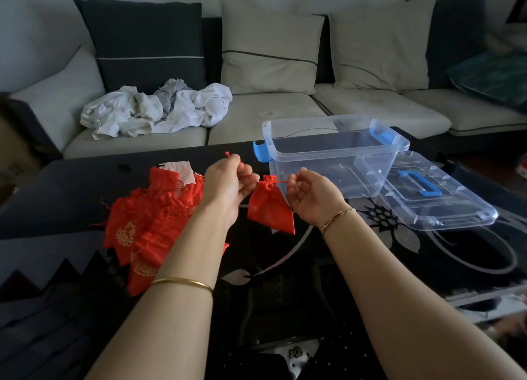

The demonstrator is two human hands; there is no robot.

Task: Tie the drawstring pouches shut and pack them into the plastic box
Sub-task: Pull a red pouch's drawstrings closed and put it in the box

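Red pouch (269, 205) hangs over the table (85, 180) between our hands. Left hand (228, 180) and right hand (310, 194) each pinch the cord (281, 182), pulling outward to cinch it. Box (328, 174) stands open beyond, within reach.

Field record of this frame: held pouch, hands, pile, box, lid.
held pouch: small red fabric drawstring pouch, hanging between hands, neck gathered
left hand: pinches drawstring left of neck
right hand: pinches drawstring right of neck
pile: red gold-printed fabric pouches on black table, left
box: clear plastic box, blue latches, open, no pouches inside
lid: clear plastic lid, blue handle, off, right of box
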